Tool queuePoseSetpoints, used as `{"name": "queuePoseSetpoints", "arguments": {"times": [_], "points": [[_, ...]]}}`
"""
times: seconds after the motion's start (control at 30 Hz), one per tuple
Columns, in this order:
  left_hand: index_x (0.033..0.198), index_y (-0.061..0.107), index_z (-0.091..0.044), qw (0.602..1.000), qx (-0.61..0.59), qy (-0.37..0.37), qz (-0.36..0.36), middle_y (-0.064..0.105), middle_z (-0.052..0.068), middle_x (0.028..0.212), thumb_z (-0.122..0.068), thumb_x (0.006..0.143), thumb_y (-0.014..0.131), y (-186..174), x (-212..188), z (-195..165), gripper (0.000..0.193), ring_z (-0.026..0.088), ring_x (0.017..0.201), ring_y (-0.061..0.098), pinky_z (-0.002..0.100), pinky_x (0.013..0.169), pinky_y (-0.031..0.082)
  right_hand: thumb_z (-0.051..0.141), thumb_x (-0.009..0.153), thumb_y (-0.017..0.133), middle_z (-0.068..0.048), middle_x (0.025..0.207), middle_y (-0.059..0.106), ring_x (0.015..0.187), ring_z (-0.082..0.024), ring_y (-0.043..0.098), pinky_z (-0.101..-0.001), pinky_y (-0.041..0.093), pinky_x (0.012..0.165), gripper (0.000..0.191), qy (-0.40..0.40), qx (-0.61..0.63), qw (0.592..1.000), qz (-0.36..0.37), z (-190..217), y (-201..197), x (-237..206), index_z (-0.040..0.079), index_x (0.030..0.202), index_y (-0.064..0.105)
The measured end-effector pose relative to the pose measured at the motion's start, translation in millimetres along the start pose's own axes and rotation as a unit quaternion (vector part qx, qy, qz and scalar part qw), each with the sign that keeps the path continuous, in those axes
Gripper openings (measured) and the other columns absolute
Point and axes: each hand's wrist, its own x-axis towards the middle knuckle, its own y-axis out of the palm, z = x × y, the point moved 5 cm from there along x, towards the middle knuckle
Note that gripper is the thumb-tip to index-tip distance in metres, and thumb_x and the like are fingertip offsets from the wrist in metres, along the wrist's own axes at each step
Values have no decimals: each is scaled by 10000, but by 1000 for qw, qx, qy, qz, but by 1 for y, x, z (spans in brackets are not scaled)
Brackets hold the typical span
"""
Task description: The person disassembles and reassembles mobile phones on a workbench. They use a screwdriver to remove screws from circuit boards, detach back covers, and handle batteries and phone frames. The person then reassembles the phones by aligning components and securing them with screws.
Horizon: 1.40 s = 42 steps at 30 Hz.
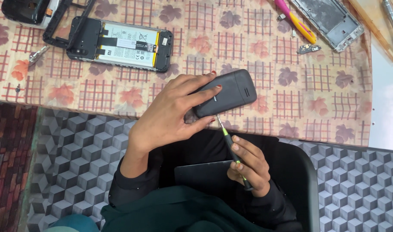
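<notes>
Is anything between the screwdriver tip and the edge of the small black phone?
Nothing visible. The right hand holds the screwdriver with its tip at the lower edge of the phone, which the left hand grips above the table.

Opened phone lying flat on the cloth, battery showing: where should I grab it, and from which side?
Grip the opened phone across its two long edges near the middle, coming straight down from above. It lies flat, battery side up, so avoid pressing there. The long edges look free; a black frame crowds its left end. Both hands are busy: left hand holds the small phone, right hand the screwdriver.
</notes>
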Motion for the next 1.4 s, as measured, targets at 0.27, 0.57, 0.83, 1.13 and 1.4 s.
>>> {"name": "queuePoseSetpoints", "arguments": {"times": [0.27, 0.57, 0.83, 1.13, 1.4], "points": [[1361, 667, -63, 1000, -8, -2, -1, 597, 143, 1461, -293, 832, 829, 0, 0, 0, 598, 333, 1295, 581, 454, 1117, 458, -40, 943, 663, -200, 1117, 658, 1065, -428, 722, -442, 673, 881, 243, 11, -7, 1000, 23, 0, 1, -4, 30, 1081, 475], [1358, 670, -66, 1000, -6, 1, -1, 600, 142, 1456, -287, 832, 832, -2, 0, 1, 593, 333, 1287, 585, 451, 1111, 461, -44, 937, 670, -192, 1167, 638, 1106, -423, 703, -434, 668, 902, 281, 12, -9, 999, 45, 3, 0, -9, 48, 1114, 472], [1354, 676, -69, 1000, -6, 3, -2, 605, 144, 1453, -288, 829, 833, -1, 0, 1, 591, 331, 1279, 591, 455, 1108, 459, -47, 927, 668, -188, 1149, 649, 1094, -411, 714, -430, 672, 899, 277, 25, -19, 999, 16, 2, 0, -12, 58, 1069, 454], [1351, 679, -70, 1000, -11, -2, 2, 604, 142, 1460, -289, 822, 825, -1, -1, 3, 591, 325, 1265, 598, 452, 1099, 466, -32, 938, 664, -195, 1150, 648, 1083, -412, 718, -433, 677, 892, 269, 9, -20, 1000, 12, 2, 2, -12, 51, 1085, 454], [1347, 682, -76, 1000, 3, 5, 0, 609, 140, 1449, -297, 833, 825, 0, -1, 3, 578, 325, 1278, 593, 452, 1110, 460, -37, 940, 722, -168, 1231, 621, 1136, -402, 693, -408, 666, 892, 369, -34, -43, 994, 99, -1, 0, -21, 74, 1213, 501]]}}
